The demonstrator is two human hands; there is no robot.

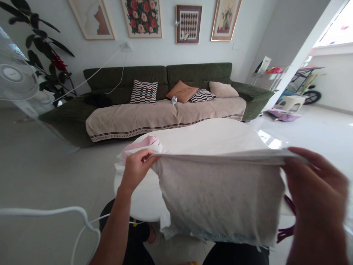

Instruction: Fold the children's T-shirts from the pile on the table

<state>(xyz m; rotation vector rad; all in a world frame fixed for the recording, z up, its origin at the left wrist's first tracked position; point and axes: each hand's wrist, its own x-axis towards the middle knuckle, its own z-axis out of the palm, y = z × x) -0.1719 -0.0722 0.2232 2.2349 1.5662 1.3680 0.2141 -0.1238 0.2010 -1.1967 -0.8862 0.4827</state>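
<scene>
A light grey cloth [220, 195] is stretched out in front of me, its top edge held level above a round white table [146, 202]. My left hand [136, 167] pinches the cloth's upper left corner. My right hand [317, 187] grips the upper right corner, close to the camera. The lower part of the cloth hangs down over the table's near edge toward my lap. Just beyond my left hand, a small pile of pink and white folded fabric [139, 145] lies on the table.
A dark green sofa [171, 77] with a beige throw and several cushions stands across the tiled floor. A white fan [16, 77] and a plant [49, 55] are at the left. A white cable [82, 221] runs near my left arm. A stool [291, 103] stands at the far right.
</scene>
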